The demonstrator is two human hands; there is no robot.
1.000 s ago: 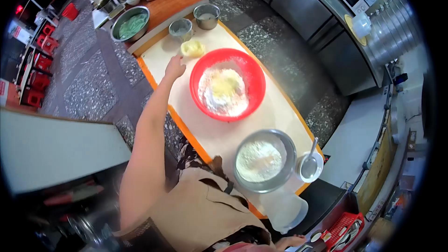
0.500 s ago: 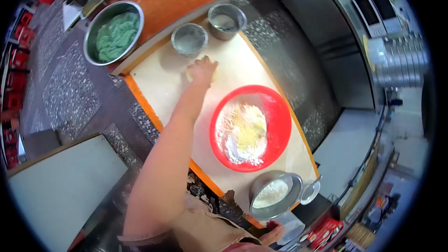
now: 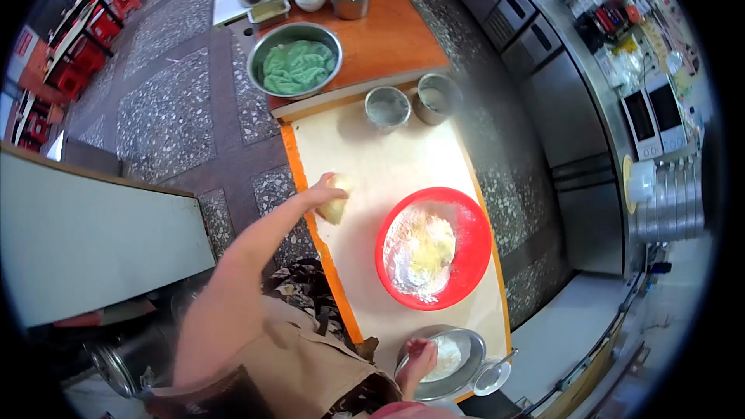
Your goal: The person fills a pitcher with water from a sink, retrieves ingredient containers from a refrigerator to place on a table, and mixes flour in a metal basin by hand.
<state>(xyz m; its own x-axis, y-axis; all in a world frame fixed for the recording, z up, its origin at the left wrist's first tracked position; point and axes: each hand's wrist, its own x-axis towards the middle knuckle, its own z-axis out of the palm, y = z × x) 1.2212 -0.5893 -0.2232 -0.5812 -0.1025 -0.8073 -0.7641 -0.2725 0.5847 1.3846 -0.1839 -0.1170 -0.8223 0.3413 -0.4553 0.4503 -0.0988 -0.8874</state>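
My left hand (image 3: 320,192) is closed on a pale yellow lump (image 3: 334,200) near the orange left edge of the work table (image 3: 349,264); whether it is cloth or dough I cannot make out. To its right sits a red bowl (image 3: 475,248) holding white flour and a yellowish powder (image 3: 431,252). Close to me, my right hand (image 3: 420,360) hovers at the near side of a steel bowl (image 3: 470,376) of white flour (image 3: 448,358). Its fingers are loosely bent and apart, with nothing seen in them.
Two metal containers (image 3: 387,107) (image 3: 437,99) stand at the table's far end. Beyond, a steel bowl of green cloth (image 3: 299,67) rests on a brown table (image 3: 380,31) with several pots. A small strainer-like cup (image 3: 492,379) is beside the flour bowl. Steel cabinets (image 3: 559,101) line the right.
My left hand has drawn back toward me and the left edge with the pale yellow lump. My right hand has risen to the steel bowl. The camera view has shifted.
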